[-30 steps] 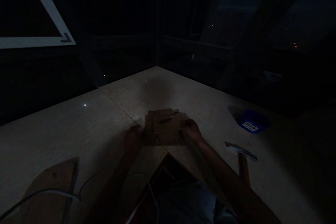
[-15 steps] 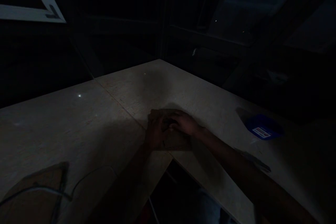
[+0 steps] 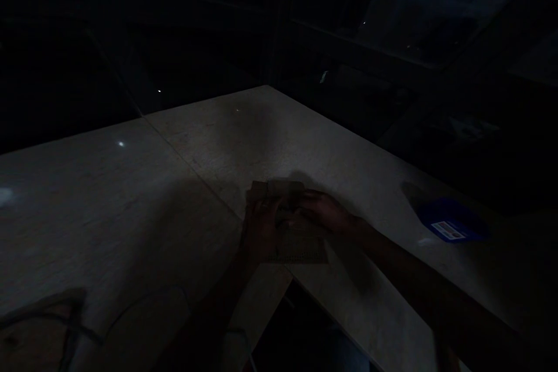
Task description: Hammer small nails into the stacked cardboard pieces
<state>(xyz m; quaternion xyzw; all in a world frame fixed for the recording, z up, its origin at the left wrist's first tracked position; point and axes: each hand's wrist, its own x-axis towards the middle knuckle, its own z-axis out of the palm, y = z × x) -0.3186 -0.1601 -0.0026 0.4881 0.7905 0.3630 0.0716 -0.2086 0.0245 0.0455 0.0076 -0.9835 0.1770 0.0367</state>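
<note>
The scene is very dark. A small stack of brown cardboard pieces (image 3: 300, 241) lies on a pale corner tabletop (image 3: 174, 186) near its inner notch. My left hand (image 3: 261, 226) rests on the stack's left part, fingers bent over it. My right hand (image 3: 325, 209) lies on the stack's upper right, fingers reaching toward the left hand. Whether either hand grips a piece is hard to make out in this light.
A blue container with a white label (image 3: 449, 221) sits on the table at the right. A cable (image 3: 143, 308) and a brown wooden piece (image 3: 26, 337) lie at the lower left. Dark window panes (image 3: 270, 23) surround the table's far edges.
Both hands have moved from the sides of the cardboard stack onto its top and come together there. The view has tilted down and to the right; the hammer at right is no longer visible.
</note>
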